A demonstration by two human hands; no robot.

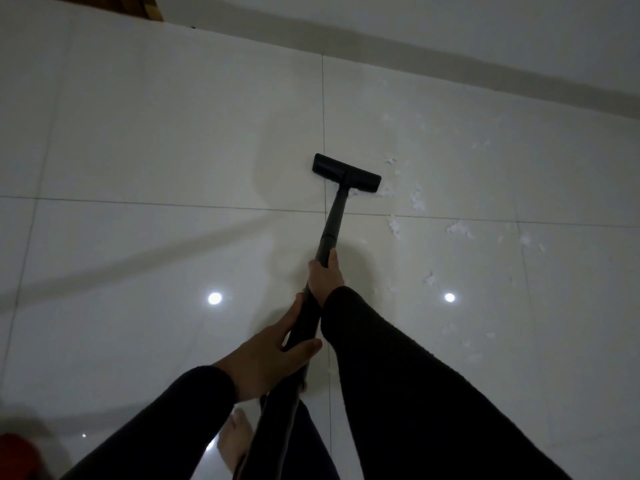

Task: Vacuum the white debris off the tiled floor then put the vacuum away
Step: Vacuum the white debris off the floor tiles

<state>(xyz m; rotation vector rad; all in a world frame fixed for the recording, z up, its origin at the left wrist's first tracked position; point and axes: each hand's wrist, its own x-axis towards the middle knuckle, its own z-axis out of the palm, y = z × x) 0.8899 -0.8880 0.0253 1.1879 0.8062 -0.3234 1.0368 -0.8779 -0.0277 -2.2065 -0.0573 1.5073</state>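
A black vacuum wand runs from my hands down to its flat black floor head, which rests on the glossy white tiled floor. My right hand grips the wand higher up the tube, and my left hand grips it lower, nearer my body. Both arms wear dark sleeves. White debris lies scattered in small fluffy bits to the right of the floor head, with more bits further right and nearer me.
A pale wall with a skirting strip runs diagonally across the top. A wooden edge shows at the top left. My bare foot stands on the tiles below my hands. A red object sits at the bottom left corner.
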